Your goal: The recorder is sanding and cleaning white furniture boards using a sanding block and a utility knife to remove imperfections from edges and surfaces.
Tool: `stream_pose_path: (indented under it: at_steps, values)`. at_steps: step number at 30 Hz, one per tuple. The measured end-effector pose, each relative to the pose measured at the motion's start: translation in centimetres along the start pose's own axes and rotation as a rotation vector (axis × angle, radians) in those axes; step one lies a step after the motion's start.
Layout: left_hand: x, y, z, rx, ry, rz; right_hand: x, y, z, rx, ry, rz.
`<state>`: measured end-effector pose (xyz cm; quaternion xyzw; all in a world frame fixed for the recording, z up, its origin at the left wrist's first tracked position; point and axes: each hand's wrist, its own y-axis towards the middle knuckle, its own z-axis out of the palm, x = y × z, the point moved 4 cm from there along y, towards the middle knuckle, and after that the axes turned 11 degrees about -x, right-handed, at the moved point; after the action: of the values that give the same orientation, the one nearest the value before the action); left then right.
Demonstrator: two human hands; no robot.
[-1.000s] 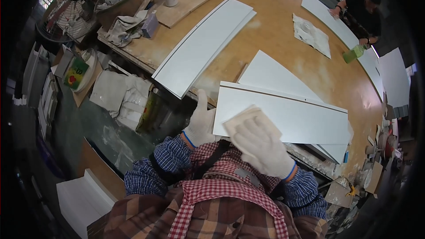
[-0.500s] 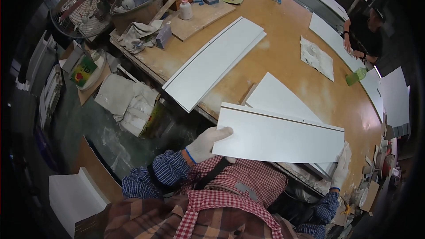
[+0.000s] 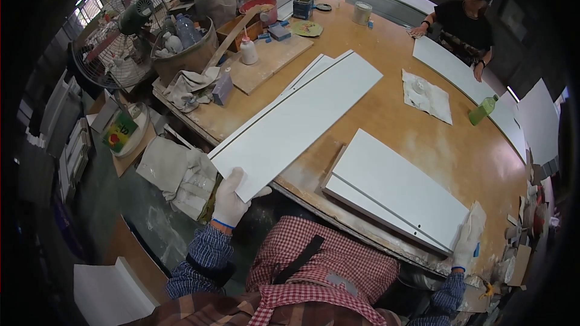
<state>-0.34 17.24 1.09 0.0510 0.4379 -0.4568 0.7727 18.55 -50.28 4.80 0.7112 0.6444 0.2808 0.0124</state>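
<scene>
A long white panel (image 3: 302,115) with a dark groove along one long edge is gripped at its near end by my gloved left hand (image 3: 231,198). It lies over another white panel (image 3: 309,73) at the table's left side, covering most of it. My gloved right hand (image 3: 469,238) is at the right end of a stack of white panels (image 3: 399,187), fingers stretched out. A small blue thing (image 3: 476,249) shows at that hand's outer side, mostly hidden. The stack's top panel has a groove and small dark holes near its front edge.
A wide brown table (image 3: 356,105) carries a crumpled white sheet (image 3: 426,95), a green bottle (image 3: 483,110) and a white glue bottle (image 3: 248,51). Across it, a co-worker (image 3: 465,24) has hands on a long panel (image 3: 453,66). A fan (image 3: 124,30) and full bucket (image 3: 186,42) stand left.
My left hand has swung the grooved panel leftward, from over the near stack onto the left-hand panels. My right hand has come off that panel and stays by the stack's right end.
</scene>
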Motion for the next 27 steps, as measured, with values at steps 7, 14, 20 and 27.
stream_pose_path:
  at_steps: [7, 14, 20, 27]
  values:
    - [2.6, 5.0, -0.7, -0.052, -0.094, 0.007, -1.7, -0.1, 0.8, -0.031, -0.005, 0.006]
    - [1.5, 4.1, -1.2, -0.191, 0.166, -0.202, -3.3, -0.2, 1.3, -0.048, -0.063, -0.058]
    - [-3.9, 1.6, -1.7, -0.376, 0.997, -0.320, -0.5, 0.6, 0.0, -0.009, 0.364, 0.180]
    - [2.2, 1.9, 8.8, 0.155, 1.139, 0.229, 20.1, -4.1, 6.0, 0.142, 0.197, -0.582]
